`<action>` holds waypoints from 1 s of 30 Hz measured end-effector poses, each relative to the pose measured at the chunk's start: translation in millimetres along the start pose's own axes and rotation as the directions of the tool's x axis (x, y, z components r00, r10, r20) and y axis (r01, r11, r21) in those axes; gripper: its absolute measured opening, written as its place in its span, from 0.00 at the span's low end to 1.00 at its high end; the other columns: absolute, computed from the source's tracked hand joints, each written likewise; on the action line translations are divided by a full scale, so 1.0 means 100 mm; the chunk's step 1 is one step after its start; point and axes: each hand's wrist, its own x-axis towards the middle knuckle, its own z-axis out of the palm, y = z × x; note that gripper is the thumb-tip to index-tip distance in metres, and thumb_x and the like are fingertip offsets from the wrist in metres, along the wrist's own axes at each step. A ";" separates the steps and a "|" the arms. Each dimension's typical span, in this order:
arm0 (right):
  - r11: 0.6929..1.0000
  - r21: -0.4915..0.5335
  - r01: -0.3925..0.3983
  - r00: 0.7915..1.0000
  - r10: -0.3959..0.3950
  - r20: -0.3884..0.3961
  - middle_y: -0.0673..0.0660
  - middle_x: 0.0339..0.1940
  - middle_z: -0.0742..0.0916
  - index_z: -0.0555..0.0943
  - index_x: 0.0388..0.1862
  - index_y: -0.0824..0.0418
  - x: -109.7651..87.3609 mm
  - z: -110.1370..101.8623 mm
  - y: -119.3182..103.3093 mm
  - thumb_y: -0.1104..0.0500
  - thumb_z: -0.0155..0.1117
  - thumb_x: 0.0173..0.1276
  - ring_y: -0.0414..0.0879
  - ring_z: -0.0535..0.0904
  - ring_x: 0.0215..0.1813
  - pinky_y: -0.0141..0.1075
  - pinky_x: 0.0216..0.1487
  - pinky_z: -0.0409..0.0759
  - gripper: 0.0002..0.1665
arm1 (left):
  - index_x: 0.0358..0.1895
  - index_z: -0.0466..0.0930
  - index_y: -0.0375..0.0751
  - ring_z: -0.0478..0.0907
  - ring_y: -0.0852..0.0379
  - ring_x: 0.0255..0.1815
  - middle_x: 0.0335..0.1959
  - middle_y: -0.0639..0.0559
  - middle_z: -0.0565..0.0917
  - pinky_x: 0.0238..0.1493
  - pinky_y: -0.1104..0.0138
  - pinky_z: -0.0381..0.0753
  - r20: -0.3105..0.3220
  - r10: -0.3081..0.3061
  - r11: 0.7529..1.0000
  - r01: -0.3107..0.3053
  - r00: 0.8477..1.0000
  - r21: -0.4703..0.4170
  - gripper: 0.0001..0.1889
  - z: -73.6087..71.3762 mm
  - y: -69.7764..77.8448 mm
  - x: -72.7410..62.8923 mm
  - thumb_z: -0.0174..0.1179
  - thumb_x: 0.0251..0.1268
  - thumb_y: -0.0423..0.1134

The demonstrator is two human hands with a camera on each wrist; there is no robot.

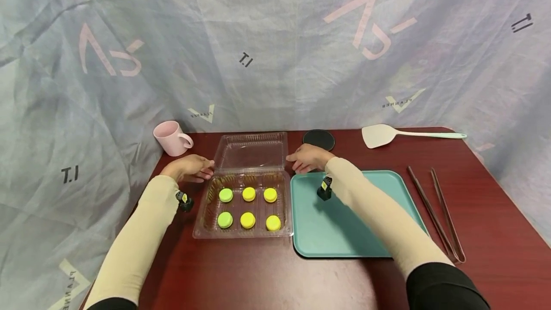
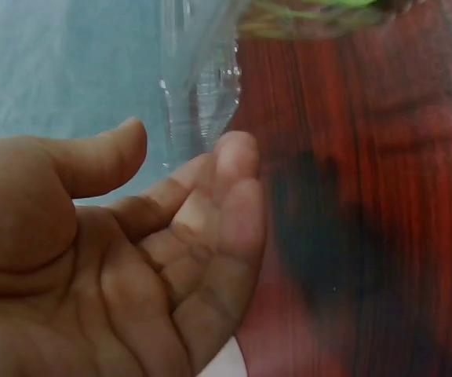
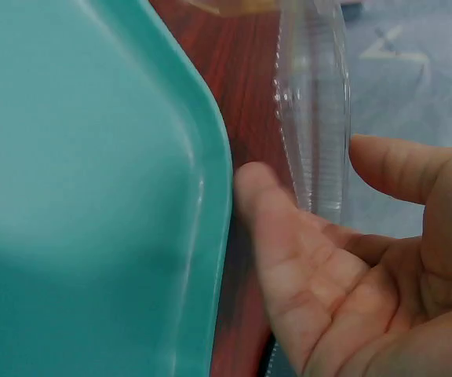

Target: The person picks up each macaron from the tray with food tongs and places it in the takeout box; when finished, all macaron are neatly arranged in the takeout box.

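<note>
A clear plastic clamshell box [image 1: 199,228] stands on the table with its lid [image 1: 251,154] raised at the back. In its compartments sit two green macarons [image 1: 225,220] on the left and several yellow macarons [image 1: 248,194]. My left hand [image 1: 189,167] is at the lid's left edge, thumb apart from the loosely bent fingers. At the lid's right edge is my right hand [image 1: 311,158]; in the right wrist view its thumb [image 3: 391,165] meets the lid [image 3: 320,118] or comes very close. Neither hand visibly pinches the plastic.
A teal tray [image 1: 344,248] lies right of the box, beneath my right forearm. Metal tongs [image 1: 447,214] lie farther right. Along the back are a pink mug [image 1: 170,140], a black round coaster [image 1: 318,138] and a white spatula [image 1: 379,135], before a grey cloth backdrop [image 1: 275,61].
</note>
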 end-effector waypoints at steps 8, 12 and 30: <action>0.985 0.172 0.015 1.000 -0.010 -0.028 0.66 0.49 0.84 0.72 0.67 0.72 0.18 0.02 -0.06 0.62 0.58 0.78 0.48 0.85 0.39 0.37 0.44 0.84 0.24 | 0.76 0.52 0.27 0.80 0.63 0.38 0.49 0.42 0.77 0.39 0.73 0.80 0.063 0.018 0.980 -0.005 0.998 -0.198 0.27 -0.02 -0.06 0.13 0.47 0.81 0.33; 0.977 0.210 0.032 0.999 -0.024 -0.043 0.66 0.45 0.83 0.74 0.62 0.74 0.21 0.02 -0.11 0.66 0.58 0.76 0.47 0.85 0.36 0.36 0.41 0.84 0.20 | 0.76 0.51 0.27 0.80 0.64 0.35 0.41 0.48 0.78 0.37 0.75 0.79 0.062 0.023 0.971 -0.007 0.998 -0.237 0.29 -0.04 -0.07 0.17 0.49 0.80 0.31; 0.976 0.184 0.114 0.986 -0.088 -0.144 0.65 0.41 0.84 0.75 0.60 0.72 0.05 0.03 -0.25 0.69 0.62 0.73 0.49 0.85 0.33 0.42 0.42 0.85 0.19 | 0.74 0.55 0.33 0.83 0.63 0.35 0.44 0.45 0.77 0.35 0.74 0.81 -0.013 0.080 0.960 -0.081 0.997 -0.268 0.28 -0.10 -0.03 0.06 0.54 0.76 0.29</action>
